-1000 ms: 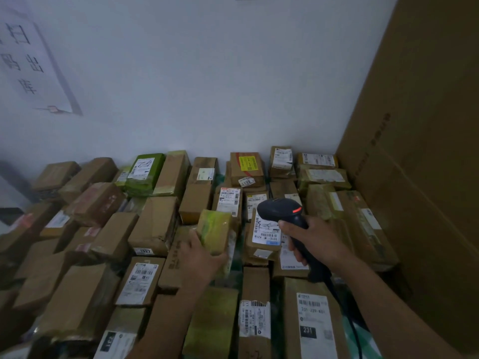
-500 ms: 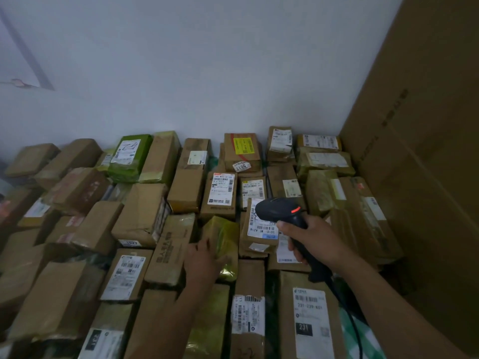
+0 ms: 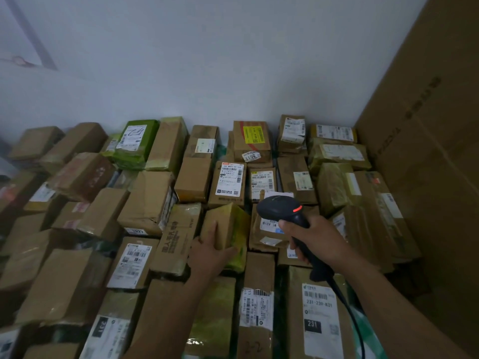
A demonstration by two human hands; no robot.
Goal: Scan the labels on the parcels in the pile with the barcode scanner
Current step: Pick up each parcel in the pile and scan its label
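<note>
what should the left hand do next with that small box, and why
Probably rotate the small taped box held by the left hand until its label faces the scanner in the right hand: the faces showing bear no label, and the scanner is right beside it.

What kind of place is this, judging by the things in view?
Probably a courier depot's parcel room. Labelled cardboard parcels are piled against a white wall, the right hand holds a corded barcode scanner, and the left hand grips a yellow-taped parcel.
</note>
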